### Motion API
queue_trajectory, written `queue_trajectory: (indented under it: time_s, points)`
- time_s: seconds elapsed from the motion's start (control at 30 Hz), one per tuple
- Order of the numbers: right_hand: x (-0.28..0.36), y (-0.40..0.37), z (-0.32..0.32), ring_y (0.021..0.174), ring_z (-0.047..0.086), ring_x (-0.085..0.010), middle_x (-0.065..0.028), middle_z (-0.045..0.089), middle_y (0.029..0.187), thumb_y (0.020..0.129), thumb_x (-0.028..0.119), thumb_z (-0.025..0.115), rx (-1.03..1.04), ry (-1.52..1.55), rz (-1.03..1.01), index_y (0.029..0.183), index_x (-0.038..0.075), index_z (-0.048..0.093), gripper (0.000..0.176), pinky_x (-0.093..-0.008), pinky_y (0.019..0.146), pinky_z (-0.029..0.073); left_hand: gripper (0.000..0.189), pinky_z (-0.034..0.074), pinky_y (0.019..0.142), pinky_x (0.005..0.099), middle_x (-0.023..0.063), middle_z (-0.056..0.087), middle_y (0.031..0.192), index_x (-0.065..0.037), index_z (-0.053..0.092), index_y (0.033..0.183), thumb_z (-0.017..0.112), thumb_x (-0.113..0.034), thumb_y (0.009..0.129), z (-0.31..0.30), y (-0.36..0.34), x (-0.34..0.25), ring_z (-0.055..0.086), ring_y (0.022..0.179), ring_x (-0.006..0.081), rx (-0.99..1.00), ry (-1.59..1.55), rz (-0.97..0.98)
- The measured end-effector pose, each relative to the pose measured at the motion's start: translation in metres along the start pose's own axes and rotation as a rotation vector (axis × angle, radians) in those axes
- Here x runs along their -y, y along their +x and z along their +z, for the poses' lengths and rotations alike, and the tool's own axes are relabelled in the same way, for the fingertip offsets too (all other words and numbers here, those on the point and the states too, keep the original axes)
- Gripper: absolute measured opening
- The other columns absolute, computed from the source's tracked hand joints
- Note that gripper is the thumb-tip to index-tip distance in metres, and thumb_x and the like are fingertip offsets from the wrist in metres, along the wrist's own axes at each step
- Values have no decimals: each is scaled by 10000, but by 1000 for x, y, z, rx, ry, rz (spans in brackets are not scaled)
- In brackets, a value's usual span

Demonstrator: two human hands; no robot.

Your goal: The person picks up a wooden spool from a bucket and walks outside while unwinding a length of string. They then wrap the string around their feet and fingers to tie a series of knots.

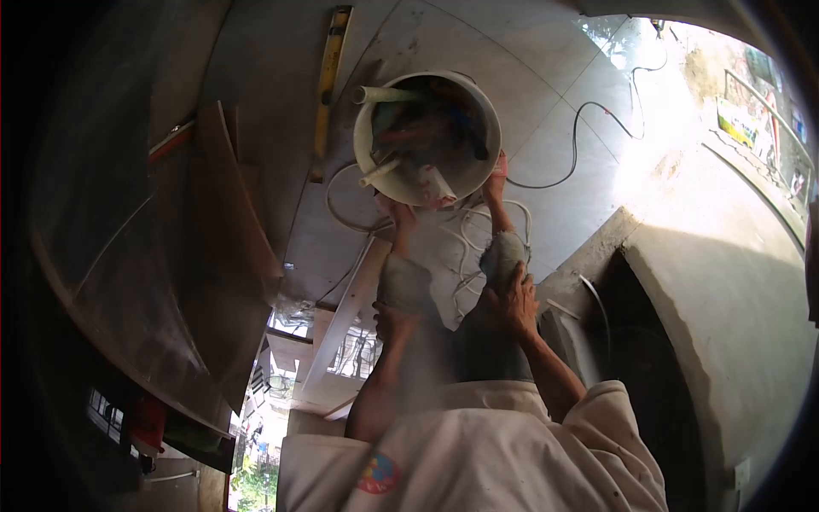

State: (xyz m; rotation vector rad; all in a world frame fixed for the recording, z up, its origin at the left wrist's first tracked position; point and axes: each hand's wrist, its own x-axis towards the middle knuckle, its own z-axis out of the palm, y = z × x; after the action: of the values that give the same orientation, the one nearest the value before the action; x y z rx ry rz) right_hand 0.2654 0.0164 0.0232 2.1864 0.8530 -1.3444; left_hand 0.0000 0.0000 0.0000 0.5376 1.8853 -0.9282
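Observation:
My right hand [514, 300] rests on my right knee, its fingers apart and lying along the trouser leg. On the other side, my left hand [396, 323] lies against my left knee, its fingers partly hidden and bent over the side. Neither hand shows any object in it. A round, pale bucket [364, 141] stands on the floor between and beyond my feet. Inside it are a light pipe [382, 96], a shorter pale stick or tube [381, 172], a stained white piece [436, 184] and dark tools that I cannot make out.
A yellow spirit level [328, 94] lies left of the bucket on the tiled floor [529, 68]. A white cable [333, 200] loops near my feet; a dark cable [573, 154] runs right. Boards [230, 188] lean at left. A plastered wall edge [674, 290] borders the right.

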Motion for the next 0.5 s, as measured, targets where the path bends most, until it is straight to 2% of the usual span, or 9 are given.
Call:
queue_trajectory:
  time_s: [0.07,0.1,0.17,0.27,0.37,0.43,0.5]
  points:
    - [-2,-9,-5,1238,440,-456,-278,372,1386,772,418,731,17,20,3,1504,77,128,1008,-598,957,389,1116,466,937,540,311,492,1233,30,272,1321,908,-426,526,0,-13,4,556,1102,446,-87,-37,39]
    - [4,30,14,1247,431,-452,-279,367,1388,766,414,735,10,25,-51,1504,79,129,1011,-595,962,385,1133,476,927,515,320,496,1224,58,262,1321,902,-426,522,-3,13,-12,559,1099,443,-161,-47,33]
    - [-16,31,22,1265,411,-446,-283,358,1393,756,405,744,11,-36,-23,1502,82,130,1018,-588,971,376,1169,496,908,463,338,506,1206,115,242,1323,891,-428,515,3,0,-14,565,1092,437,-165,-20,30]
    - [-15,28,15,1317,357,-427,-257,345,1415,785,358,721,-40,-109,-29,1493,92,183,928,-567,1001,351,1070,486,902,494,305,528,1155,65,306,1262,891,-422,511,20,-1,-22,574,1057,430,-220,30,-11]
    - [14,37,16,1355,315,-395,-228,338,1431,824,316,685,-183,-304,-387,1455,88,291,778,-544,1021,330,1043,475,895,522,288,536,1129,31,320,1260,891,-406,504,23,-9,-40,582,1035,422,-259,92,-64]
    - [46,68,27,1361,311,-380,-212,344,1428,842,280,670,-245,-73,-633,1415,71,364,682,-530,1021,330,1029,470,893,528,282,535,1128,16,325,1258,889,-398,503,35,-9,-43,580,1029,421,-322,126,-88]
    - [93,104,33,1335,347,-384,-225,367,1400,831,285,681,-327,41,-776,1394,61,391,672,-535,1007,337,1030,469,892,529,281,532,1133,10,324,1261,887,-394,499,46,-4,-40,577,1027,422,-356,165,-96]
